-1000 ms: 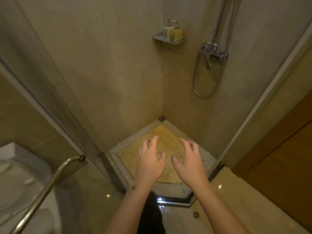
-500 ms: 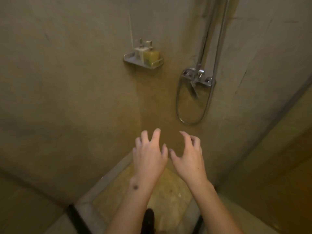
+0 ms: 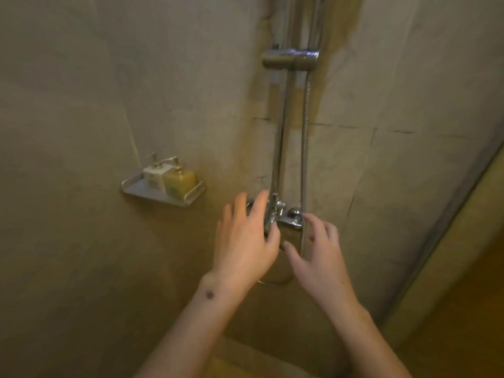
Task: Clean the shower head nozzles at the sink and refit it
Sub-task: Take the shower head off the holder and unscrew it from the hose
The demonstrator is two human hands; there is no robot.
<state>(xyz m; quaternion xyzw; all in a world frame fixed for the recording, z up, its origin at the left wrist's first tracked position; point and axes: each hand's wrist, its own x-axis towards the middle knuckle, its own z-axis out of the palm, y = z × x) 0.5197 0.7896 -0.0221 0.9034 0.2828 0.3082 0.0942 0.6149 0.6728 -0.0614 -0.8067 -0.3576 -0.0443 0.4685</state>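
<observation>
View has tilted up from floor to mixer tap [image 3: 281, 214]; left hand [image 3: 245, 241] and right hand [image 3: 319, 257], grips open, empty; shower head at 12 o'clock, out of frame.

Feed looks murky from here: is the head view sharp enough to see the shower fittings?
Head view: dim, yellowish light; motion blur softens both hands and the mixer valve; a glare spot sits on the rail bracket; wide-angle bending curves the right wall edge.
</observation>
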